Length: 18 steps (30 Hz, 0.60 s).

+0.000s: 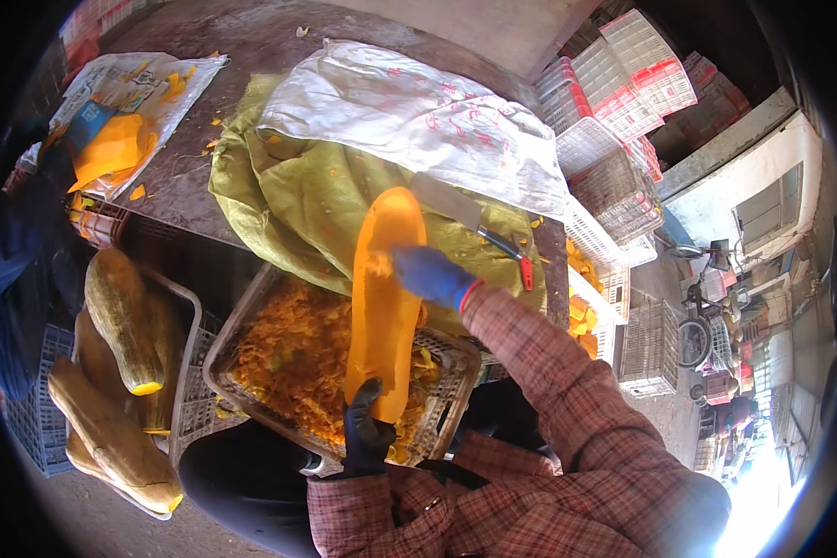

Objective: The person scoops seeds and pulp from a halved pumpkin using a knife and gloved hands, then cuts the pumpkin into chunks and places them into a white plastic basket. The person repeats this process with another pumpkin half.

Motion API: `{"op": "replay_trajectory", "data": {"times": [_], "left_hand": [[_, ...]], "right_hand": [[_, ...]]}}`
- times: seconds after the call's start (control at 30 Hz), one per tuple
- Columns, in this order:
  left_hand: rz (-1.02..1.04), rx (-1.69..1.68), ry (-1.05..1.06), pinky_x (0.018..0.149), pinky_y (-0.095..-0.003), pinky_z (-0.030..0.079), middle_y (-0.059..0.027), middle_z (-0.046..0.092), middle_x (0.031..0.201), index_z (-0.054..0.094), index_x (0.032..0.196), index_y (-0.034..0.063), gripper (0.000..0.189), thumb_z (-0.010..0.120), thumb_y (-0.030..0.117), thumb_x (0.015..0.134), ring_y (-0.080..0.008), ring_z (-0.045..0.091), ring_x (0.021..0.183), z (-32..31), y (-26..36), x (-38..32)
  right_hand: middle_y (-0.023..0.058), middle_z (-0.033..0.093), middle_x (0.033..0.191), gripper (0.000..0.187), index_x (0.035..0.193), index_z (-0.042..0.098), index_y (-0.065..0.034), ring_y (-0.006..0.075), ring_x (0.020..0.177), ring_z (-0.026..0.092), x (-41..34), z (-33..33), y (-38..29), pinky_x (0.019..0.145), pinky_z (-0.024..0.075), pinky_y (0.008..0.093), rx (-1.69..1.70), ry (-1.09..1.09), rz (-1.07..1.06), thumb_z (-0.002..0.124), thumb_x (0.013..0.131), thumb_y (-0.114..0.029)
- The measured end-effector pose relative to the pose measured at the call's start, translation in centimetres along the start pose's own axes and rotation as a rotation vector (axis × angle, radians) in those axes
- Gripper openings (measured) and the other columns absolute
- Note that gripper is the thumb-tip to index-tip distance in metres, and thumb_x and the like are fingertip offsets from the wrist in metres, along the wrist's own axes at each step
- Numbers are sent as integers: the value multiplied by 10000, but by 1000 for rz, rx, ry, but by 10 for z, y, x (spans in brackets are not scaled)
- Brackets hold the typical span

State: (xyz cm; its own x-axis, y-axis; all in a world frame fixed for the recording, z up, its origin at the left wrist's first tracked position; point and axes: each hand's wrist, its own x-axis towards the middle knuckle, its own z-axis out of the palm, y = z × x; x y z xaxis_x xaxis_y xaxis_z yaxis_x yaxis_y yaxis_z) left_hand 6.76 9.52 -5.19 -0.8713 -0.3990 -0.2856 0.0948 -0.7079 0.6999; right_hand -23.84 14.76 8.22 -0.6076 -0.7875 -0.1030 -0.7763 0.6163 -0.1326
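A long halved orange pumpkin point(383, 342) stands tilted over a basket, its hollow top end against the green woven sack point(307, 181). My left hand point(367, 425), in a black glove, grips its lower end. My right hand point(429, 275), in a blue glove, is at the hollow and blurred; its fingers are curled, and whether they hold a tool cannot be told. Beneath the pumpkin, the plastic basket point(216, 363) holds orange pulp shreds point(286, 356) and peelings. A cleaver point(453, 204) and a red-handled tool, perhaps a peeler point(526, 270), lie on the sack to the right.
Whole long pumpkins point(122, 314) fill a crate at left. A white sack point(418, 104) covers the table's middle. Cut orange pieces point(111, 150) lie on another sack, beside a person in dark blue clothing point(21, 258). Stacked crates point(614, 132) and crates of cut pieces point(582, 317) stand at right.
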Motion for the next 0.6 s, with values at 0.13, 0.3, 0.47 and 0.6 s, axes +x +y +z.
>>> {"op": "replay_trajectory", "data": {"times": [0.13,0.3,0.47,0.6], "left_hand": [[86,159,-19,960,-372,565,-111,693,1215,601,1328,11,418,676,205,966,-258,690,1093,-9,-3,-1],[-22,162,-30,956,-379,565,-108,691,1219,600,1337,14,433,679,204,956,-259,692,1089,-9,13,-4],[-151,-125,59,965,-376,556,-105,689,1223,603,1339,14,446,689,203,945,-256,688,1101,5,30,-4],[-49,-26,-10,968,-378,553,-102,682,1238,599,1345,15,456,693,200,940,-250,672,1134,11,43,-6]], "right_hand": [[199,665,767,162,1049,549,-11,371,668,680,-23,4,-34,589,540,496,-184,84,-131,570,943,-132],[144,638,689,150,1067,543,-28,319,610,684,-53,-8,-66,501,519,466,-96,-85,-110,573,946,-111],[118,667,685,172,1102,582,-32,315,624,702,-9,-32,-24,508,522,452,-191,52,91,588,956,-122],[136,724,770,143,1054,650,-42,318,670,726,41,-22,28,552,547,432,-342,183,293,587,952,-121]]}}
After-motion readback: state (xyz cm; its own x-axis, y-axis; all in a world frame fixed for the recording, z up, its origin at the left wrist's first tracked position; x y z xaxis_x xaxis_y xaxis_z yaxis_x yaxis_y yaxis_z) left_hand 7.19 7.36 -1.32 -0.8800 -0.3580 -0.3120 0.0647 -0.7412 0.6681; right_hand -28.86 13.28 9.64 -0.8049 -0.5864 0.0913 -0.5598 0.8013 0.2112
